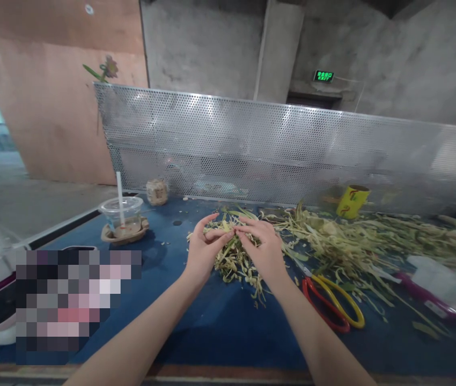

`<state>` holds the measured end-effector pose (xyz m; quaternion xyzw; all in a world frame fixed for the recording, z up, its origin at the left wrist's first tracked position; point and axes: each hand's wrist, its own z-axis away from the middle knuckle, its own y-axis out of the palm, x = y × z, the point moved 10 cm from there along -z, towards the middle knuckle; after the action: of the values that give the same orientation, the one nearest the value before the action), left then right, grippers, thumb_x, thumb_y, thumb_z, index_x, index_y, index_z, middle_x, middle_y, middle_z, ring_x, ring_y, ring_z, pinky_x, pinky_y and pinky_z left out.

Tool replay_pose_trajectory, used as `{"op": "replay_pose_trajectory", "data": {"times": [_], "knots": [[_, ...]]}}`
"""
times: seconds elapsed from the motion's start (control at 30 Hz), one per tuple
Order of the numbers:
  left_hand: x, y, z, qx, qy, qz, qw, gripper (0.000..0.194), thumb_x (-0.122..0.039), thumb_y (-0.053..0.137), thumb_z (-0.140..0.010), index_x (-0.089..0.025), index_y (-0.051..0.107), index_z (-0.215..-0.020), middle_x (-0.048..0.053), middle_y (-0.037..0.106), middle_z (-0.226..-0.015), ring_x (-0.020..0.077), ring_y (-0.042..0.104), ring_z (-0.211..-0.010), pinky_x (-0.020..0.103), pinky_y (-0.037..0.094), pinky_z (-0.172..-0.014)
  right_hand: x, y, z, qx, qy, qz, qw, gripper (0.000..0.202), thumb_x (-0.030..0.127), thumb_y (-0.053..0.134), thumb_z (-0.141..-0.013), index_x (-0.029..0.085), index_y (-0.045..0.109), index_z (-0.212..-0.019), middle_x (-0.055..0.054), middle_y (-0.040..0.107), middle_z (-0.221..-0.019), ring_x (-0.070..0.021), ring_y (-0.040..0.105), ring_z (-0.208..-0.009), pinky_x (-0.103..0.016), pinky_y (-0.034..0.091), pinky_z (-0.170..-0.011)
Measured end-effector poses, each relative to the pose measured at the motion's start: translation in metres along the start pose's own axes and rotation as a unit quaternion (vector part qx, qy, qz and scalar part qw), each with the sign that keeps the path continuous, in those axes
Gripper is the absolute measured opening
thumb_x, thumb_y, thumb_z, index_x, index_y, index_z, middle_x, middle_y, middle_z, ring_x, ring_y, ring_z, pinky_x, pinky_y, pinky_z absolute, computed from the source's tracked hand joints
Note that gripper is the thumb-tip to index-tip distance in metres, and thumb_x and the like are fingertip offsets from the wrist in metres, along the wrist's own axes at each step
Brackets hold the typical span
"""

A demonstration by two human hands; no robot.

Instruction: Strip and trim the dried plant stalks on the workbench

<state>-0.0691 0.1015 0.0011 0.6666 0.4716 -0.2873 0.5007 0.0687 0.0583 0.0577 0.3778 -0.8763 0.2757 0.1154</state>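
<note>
My left hand (206,245) and my right hand (263,244) meet with their fingertips over a heap of pale green and yellowish plant pieces (232,262). Thumb and finger are pinched together on each side. Whatever lies between the tips is too small and covered to make out. Some other fingers of my left hand curve outward, away from the pinch. Scissors (332,303) with one red and one yellow handle lie to the right of my right forearm, their blades partly under plant stems.
More long stems and leaves (332,241) spread across the right of the blue tabletop (212,332). A clear cup with a straw (121,214), a pixelated area and white-and-purple objects are on the left. Behind stand a yellow roll (352,201) and a perforated metal screen (228,139).
</note>
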Motion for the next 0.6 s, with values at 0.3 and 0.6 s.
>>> {"op": "replay_pose_trajectory", "data": {"times": [0.3,0.6], "knots": [[0.003,0.002,0.002,-0.007,-0.006,0.014,1.0,0.052,-0.014,0.072,-0.056,-0.016,0.047,-0.101,-0.002,0.067,-0.061,0.0105,0.061,-0.06,0.024,0.045,-0.067,0.029,-0.014,0.013,-0.086,-0.118,0.081,0.986,0.012,0.016,0.057,-0.074,0.024,0.066,-0.074,0.0,0.068,-0.082,-0.02,0.053,-0.081,-0.037,0.037,-0.074],[0.023,-0.011,-0.005,-0.029,-0.039,0.08,0.996,0.048,-0.017,0.076,-0.05,-0.014,0.049,-0.09,0.0,0.067,-0.06,0.0133,0.063,-0.062,0.028,0.044,-0.071,0.03,0.009,0.024,-0.024,-0.178,0.086,0.98,0.018,0.015,0.051,-0.079,0.023,0.064,-0.087,-0.003,0.067,-0.087,-0.0189,0.054,-0.084,-0.036,0.036,-0.077]]}}
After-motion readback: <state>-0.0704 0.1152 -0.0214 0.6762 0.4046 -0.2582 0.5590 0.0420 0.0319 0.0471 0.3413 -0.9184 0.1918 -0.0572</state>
